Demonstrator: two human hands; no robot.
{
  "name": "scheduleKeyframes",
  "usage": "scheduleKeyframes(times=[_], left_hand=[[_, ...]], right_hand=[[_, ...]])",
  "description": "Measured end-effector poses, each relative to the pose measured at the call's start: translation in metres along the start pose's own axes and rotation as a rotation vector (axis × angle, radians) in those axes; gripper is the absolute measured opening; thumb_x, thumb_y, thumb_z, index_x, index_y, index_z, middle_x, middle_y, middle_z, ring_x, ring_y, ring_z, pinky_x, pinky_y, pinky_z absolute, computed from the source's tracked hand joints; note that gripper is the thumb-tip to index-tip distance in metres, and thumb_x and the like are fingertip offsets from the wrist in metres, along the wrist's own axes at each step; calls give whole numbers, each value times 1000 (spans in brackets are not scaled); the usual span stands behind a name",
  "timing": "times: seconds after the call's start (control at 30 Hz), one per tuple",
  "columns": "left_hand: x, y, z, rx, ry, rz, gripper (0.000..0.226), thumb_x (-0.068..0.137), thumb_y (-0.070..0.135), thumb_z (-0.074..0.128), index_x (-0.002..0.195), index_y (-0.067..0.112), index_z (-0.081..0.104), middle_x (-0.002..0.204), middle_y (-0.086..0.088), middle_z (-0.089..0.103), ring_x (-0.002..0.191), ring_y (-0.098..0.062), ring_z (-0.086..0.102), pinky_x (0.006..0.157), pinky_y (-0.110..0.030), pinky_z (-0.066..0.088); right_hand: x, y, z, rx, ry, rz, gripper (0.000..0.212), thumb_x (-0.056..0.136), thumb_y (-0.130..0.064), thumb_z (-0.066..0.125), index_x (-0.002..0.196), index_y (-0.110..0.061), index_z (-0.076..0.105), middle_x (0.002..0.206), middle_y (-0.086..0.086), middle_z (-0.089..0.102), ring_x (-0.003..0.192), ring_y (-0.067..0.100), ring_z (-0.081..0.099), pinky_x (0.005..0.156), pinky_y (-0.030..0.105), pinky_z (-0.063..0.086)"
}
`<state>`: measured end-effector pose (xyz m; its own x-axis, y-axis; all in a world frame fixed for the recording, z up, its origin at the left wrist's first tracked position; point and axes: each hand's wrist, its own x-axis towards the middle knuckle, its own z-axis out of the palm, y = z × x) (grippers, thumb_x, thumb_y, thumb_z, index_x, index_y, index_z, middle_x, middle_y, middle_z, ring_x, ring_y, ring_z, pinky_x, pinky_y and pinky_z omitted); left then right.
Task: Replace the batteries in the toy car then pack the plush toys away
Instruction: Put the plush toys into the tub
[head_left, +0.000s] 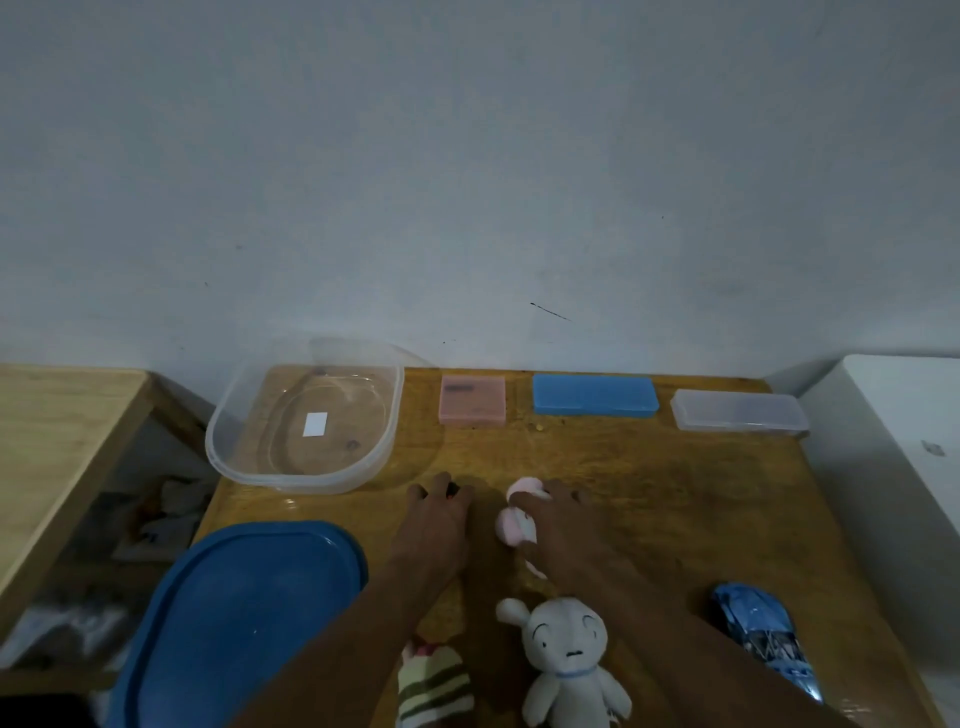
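Reaching for plush toys, both hands work the middle of the table (649, 519) beside the empty clear tub (228, 415).

Near of the tub lies its blue lid (234, 597); right of the tub the left hand (434, 525) is pressed around something small and dark, too hidden to name. Further right, the right hand (550, 525) closes on a pink plush (511, 525). A striped plush (434, 680) and white bunny plush (566, 660) wait at the near edge. Farthest right of the tub, the toy car (763, 639) sits near the table's right edge; whether its batteries are changed cannot be told. Nothing is packed yet. Open table lies between hands and tub.
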<state>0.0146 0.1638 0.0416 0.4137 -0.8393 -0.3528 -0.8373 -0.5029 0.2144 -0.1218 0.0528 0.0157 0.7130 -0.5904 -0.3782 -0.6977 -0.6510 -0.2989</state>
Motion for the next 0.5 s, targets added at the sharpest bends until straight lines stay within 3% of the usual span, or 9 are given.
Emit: scheduleKeyframes(times=[0.13,0.23,0.4,0.5], left_hand=[[-8,7,-20,19,107,17,54,95,23,52,145,19,33,151,-11,26,137,-31,26,115,-42,25],[-13,6,-37,-22,196,-7,59,90,23,61,143,23,35,150,-8,27,134,-33,29,110,-41,33],[-25,-10,-75,-50,386,-54,53,88,9,56,138,21,42,141,-7,36,123,-33,36,99,-38,41],[-30,-30,-101,9,459,-78,53,87,10,57,137,21,43,139,-8,37,118,-34,39,96,-35,39]], right_hand=[[-2,-3,-17,23,71,-14,55,85,-38,62,135,-39,41,144,5,35,126,29,37,105,41,32],[-4,-10,-36,46,135,-54,56,84,-38,65,135,-38,43,142,6,37,123,27,40,102,41,37],[-1,-38,-74,20,260,-125,54,84,-41,63,133,-39,42,139,6,41,116,29,44,95,44,45],[7,-66,-90,41,311,-192,51,82,-40,62,130,-39,45,133,6,42,115,28,41,94,40,40]])
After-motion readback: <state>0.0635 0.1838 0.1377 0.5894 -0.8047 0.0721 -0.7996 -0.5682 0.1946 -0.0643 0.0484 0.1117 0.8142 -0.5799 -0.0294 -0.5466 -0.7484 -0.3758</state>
